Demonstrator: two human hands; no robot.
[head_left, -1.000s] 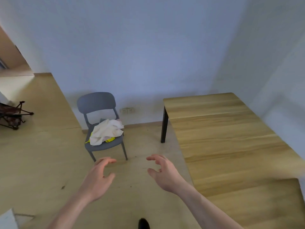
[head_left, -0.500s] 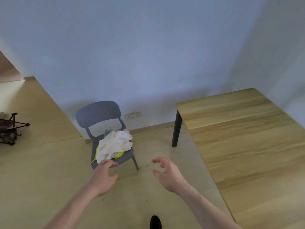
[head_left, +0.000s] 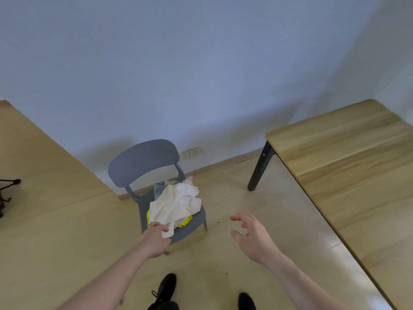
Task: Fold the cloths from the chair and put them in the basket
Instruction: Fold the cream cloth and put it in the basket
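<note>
A grey chair stands by the wall with a pile of cloths on its seat. A crumpled cream cloth lies on top, with a yellow cloth under it and bits of grey and pink cloth behind. My left hand reaches the front corner of the cream cloth and its fingers curl onto that corner. My right hand hovers to the right of the chair, fingers spread and loosely bent, holding nothing. No basket is in view.
A wooden table with a black leg fills the right side. A dark metal frame sits at the far left edge. My black shoes are on the wooden floor below the chair.
I have stepped closer to the chair. My left hand moved forward from the seat's front edge onto the cream cloth's corner. My right hand stayed open beside the chair.
</note>
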